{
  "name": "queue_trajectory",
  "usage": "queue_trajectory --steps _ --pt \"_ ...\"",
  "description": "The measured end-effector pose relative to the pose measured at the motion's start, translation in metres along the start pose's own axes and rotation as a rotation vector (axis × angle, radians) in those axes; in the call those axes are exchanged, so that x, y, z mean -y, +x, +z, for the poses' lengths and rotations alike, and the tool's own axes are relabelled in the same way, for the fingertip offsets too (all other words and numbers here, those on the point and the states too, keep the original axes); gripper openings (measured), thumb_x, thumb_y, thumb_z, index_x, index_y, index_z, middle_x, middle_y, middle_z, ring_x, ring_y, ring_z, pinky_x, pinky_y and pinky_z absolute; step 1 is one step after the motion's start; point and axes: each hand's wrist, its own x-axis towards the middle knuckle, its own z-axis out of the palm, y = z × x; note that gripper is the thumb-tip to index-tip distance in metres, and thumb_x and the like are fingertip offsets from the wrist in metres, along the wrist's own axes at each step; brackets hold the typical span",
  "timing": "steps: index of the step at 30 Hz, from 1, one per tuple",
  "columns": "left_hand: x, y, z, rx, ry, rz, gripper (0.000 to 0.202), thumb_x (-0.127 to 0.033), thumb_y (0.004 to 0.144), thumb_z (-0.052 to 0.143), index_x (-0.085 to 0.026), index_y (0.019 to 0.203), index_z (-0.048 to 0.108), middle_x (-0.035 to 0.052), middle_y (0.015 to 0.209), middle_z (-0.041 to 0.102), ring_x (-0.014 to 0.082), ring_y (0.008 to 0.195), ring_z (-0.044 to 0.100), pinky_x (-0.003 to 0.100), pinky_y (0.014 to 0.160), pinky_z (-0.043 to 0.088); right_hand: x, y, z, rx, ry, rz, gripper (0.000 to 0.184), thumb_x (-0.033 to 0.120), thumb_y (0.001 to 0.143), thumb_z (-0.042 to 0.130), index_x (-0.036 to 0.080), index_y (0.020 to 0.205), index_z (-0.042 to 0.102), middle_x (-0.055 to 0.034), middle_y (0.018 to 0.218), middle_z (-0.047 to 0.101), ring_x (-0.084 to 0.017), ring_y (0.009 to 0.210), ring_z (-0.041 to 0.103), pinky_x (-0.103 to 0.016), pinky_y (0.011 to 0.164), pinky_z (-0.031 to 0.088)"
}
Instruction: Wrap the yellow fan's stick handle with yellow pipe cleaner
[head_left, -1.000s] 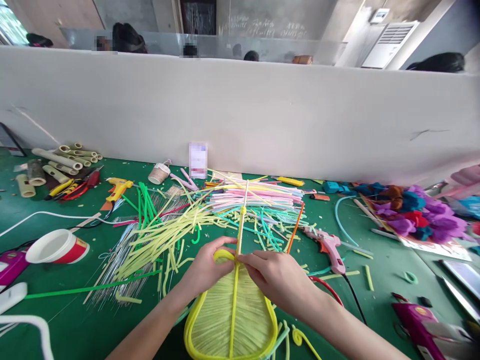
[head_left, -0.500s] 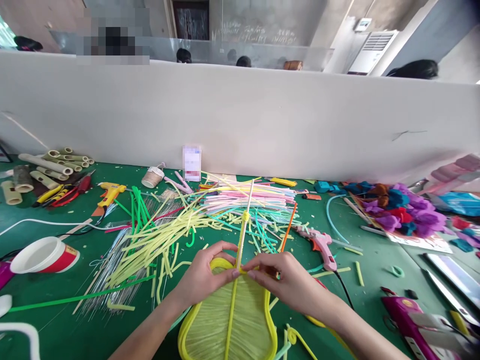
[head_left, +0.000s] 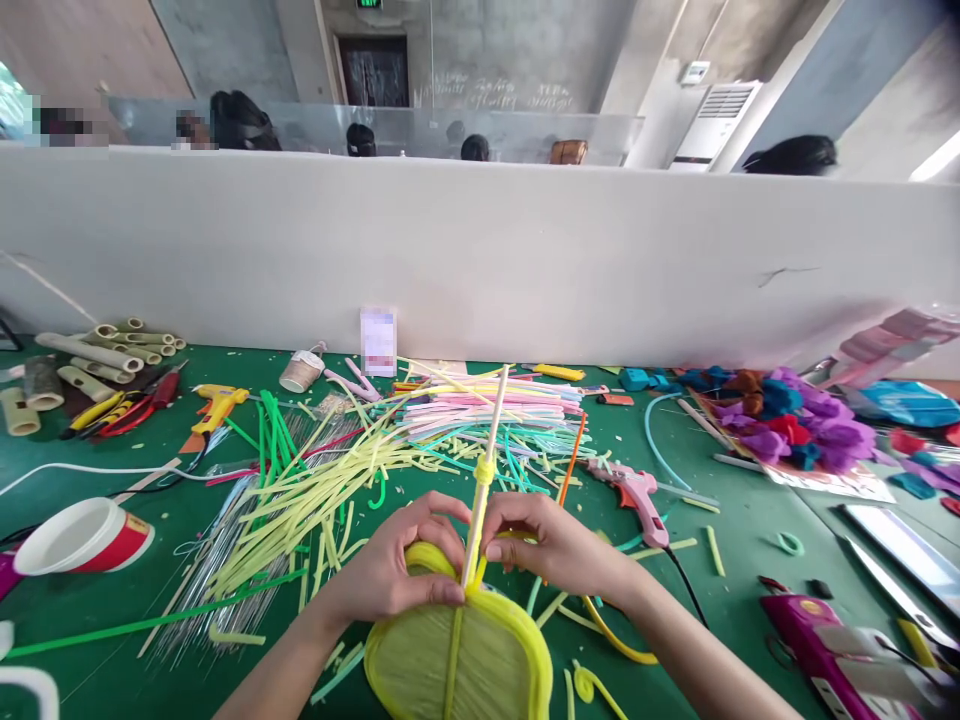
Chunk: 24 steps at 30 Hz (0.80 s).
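Note:
A yellow-green hand fan [head_left: 495, 660] with a thick fuzzy yellow rim hangs below my hands, its pale stick handle [head_left: 491, 430] pointing up and away. My left hand [head_left: 409, 560] is closed on the fan where rim and handle meet, thumb on the near face. Just right of the handle, my right hand [head_left: 540, 545] pinches a yellow pipe cleaner [head_left: 622, 648], whose loose tail curves down to the right beneath my wrist. Yellow wrapping forms a knob [head_left: 485, 468] partway up the handle.
Pale yellow pipe cleaners [head_left: 315, 480] and a pink bundle [head_left: 480, 405] cover the table's middle. A yellow glue gun [head_left: 217, 405] and paper cup [head_left: 82, 540] stand left. At right are a pink glue gun [head_left: 634, 495], purple flowers [head_left: 832, 430] and a magenta power strip [head_left: 810, 640].
The fan's body has tipped, so its face looks shorter. My right hand has lifted from the rim to beside the handle, drawing the yellow pipe cleaner up. The camera view has tilted slightly upward.

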Motion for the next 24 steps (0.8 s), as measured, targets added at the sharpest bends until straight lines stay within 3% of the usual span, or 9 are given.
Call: queue_trajectory --steps 6,10,13,16,20,24 --pt "0.015 -0.001 0.001 0.16 -0.324 -0.102 0.066 -0.018 0.065 0.09 -0.023 0.113 0.045 0.0014 0.08 0.077 0.0177 0.072 0.074 0.023 0.066 0.053 0.006 -0.011 0.012 0.044 0.049 -0.048 0.026 0.04 0.087 0.071 0.015 0.091 0.075 0.0002 0.077 0.062 -0.01 0.063 0.045 -0.022 0.054 0.034" --pt "0.019 0.008 0.006 0.168 -0.45 -0.065 0.064 -0.019 0.063 0.091 -0.024 0.102 0.041 0.0005 0.081 0.077 0.0183 0.07 0.075 0.021 0.061 0.054 0.003 -0.01 0.009 0.017 0.17 -0.043 0.036 0.05 0.072 0.083 0.018 0.089 0.081 -0.0025 0.082 0.064 -0.013 0.07 0.055 -0.024 0.06 0.043" --pt "0.01 0.023 0.002 0.222 -0.465 -0.038 0.064 -0.015 0.06 0.092 -0.024 0.097 0.041 -0.0009 0.081 0.078 0.0196 0.072 0.077 0.023 0.063 0.057 0.008 -0.006 0.004 -0.039 0.18 -0.075 0.029 0.046 0.074 0.082 0.021 0.089 0.082 -0.0018 0.08 0.063 -0.013 0.073 0.058 -0.026 0.065 0.048" --pt "0.001 0.041 -0.009 0.373 -0.444 -0.065 0.065 -0.015 0.056 0.094 -0.024 0.094 0.041 -0.0002 0.08 0.078 0.0218 0.07 0.077 0.026 0.063 0.059 0.023 -0.006 0.0 -0.097 0.112 -0.163 0.015 0.033 0.078 0.082 0.024 0.091 0.082 -0.0003 0.079 0.063 -0.013 0.075 0.06 -0.026 0.069 0.049" --pt "0.0 0.057 -0.019 0.599 -0.402 -0.204 0.066 -0.03 0.053 0.096 -0.024 0.089 0.042 0.0004 0.073 0.077 0.0249 0.067 0.077 0.028 0.057 0.059 0.047 -0.014 0.005 -0.117 -0.041 -0.159 0.007 0.024 0.081 0.079 0.025 0.088 0.081 -0.0011 0.09 0.069 -0.014 0.083 0.064 -0.024 0.075 0.052" --pt "0.006 0.059 -0.017 0.654 -0.394 -0.206 0.071 -0.028 0.048 0.097 -0.024 0.09 0.041 -0.0008 0.077 0.077 0.023 0.068 0.077 0.029 0.061 0.06 0.061 -0.026 0.015 -0.165 -0.248 -0.082 0.012 0.017 0.086 0.072 0.026 0.089 0.079 -0.0012 0.093 0.068 -0.015 0.089 0.065 -0.025 0.079 0.053"
